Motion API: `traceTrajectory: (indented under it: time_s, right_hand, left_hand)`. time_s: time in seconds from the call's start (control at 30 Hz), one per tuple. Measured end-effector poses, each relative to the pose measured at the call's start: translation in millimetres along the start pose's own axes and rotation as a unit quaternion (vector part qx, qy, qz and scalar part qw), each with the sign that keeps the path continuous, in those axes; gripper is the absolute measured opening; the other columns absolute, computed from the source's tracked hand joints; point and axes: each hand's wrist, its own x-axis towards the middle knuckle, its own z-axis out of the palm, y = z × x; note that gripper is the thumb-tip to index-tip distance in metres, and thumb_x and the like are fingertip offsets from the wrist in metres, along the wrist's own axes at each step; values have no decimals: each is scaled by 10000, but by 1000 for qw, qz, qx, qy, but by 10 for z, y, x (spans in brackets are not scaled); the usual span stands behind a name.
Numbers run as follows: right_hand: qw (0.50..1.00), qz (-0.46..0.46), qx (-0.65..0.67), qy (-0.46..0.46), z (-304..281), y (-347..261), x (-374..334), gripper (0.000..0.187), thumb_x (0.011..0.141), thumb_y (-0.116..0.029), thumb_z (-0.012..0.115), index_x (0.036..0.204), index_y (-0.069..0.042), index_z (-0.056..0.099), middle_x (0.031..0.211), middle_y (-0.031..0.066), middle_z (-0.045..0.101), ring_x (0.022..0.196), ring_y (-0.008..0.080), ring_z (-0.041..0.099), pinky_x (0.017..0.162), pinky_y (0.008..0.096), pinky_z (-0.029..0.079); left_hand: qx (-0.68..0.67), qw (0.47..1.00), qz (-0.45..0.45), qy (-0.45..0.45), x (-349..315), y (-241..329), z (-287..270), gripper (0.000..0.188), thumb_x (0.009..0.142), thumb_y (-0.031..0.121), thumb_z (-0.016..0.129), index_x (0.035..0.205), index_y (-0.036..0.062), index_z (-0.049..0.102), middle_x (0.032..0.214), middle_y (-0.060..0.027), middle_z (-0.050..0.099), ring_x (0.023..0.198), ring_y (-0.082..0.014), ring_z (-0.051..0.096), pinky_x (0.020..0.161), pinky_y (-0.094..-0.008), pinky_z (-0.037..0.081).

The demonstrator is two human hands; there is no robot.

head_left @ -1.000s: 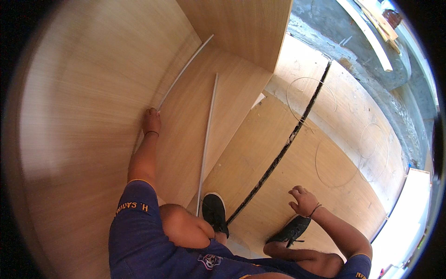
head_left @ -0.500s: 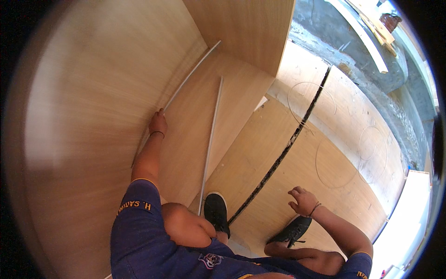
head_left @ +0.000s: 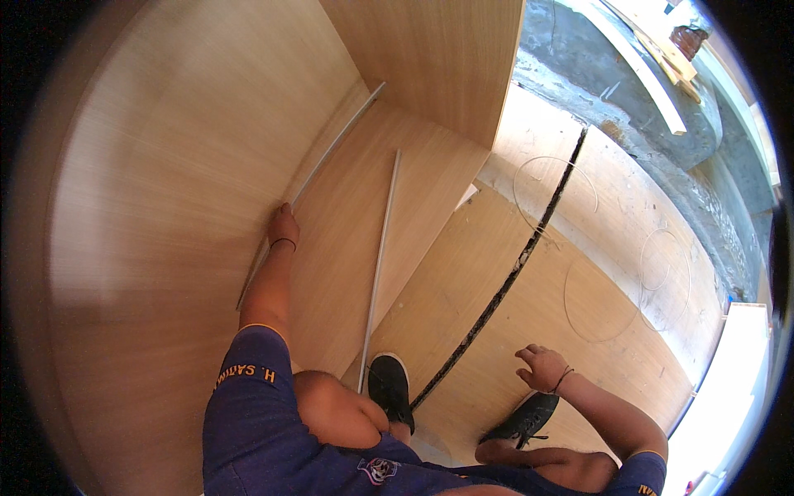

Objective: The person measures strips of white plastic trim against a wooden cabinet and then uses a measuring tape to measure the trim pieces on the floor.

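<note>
My left hand (head_left: 284,226) reaches forward along the base of the large wood-grain side panel (head_left: 157,215). Its fingers are closed on a long, thin, light strip (head_left: 337,143), which runs along the corner where that panel meets the wooden bottom board (head_left: 438,186). The strip's far end comes close to the upright end panel (head_left: 430,58), and its near end shows beside my forearm. A second thin strip (head_left: 381,256) lies loose across the bottom board, touched by neither hand. Above my right shoe, my right hand (head_left: 543,368) hangs with its fingers apart and nothing in it.
Between my shoes (head_left: 389,384) and beyond, a dark gap (head_left: 517,269) crosses the wooden floor boards. Thin loops of pale wire or strip (head_left: 565,302) lie on the boards to the right. Wooden offcuts (head_left: 662,62) rest on grey ground at the far right.
The whole view has shifted slightly, so the scene sits a little lower. My left hand stays on the strip at the corner, and my right hand keeps nearly the same pose.
</note>
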Motion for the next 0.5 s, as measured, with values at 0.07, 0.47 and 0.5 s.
traceTrajectory:
  time_s: [0.07,0.47,0.5]
  right_hand:
    - [1000,5,-1,-8,3,-8,-7,358,796,-281,575,1094,-89,524,1063,149,557,954,339,558,800,423,461]
    - [1000,-3,-7,-13,-16,-3,-46,360,802,-280,564,1101,-84,521,1044,148,560,936,340,565,796,422,463]
    - [1000,-5,-9,-10,-21,-9,-44,359,802,-280,563,1100,-85,521,1044,147,560,934,339,565,796,422,463]
  left_hand:
    - [-3,1000,-2,3,-7,4,11,212,864,88,430,1060,46,499,1013,-180,564,951,-341,560,796,-432,467]
    - [-96,992,84,5,-313,17,-118,209,887,166,427,1053,51,483,1062,-157,533,926,-342,554,769,-426,461]
    - [-113,990,86,1,-336,26,-138,212,888,170,425,1054,50,481,1049,-159,535,922,-341,555,766,-424,459]
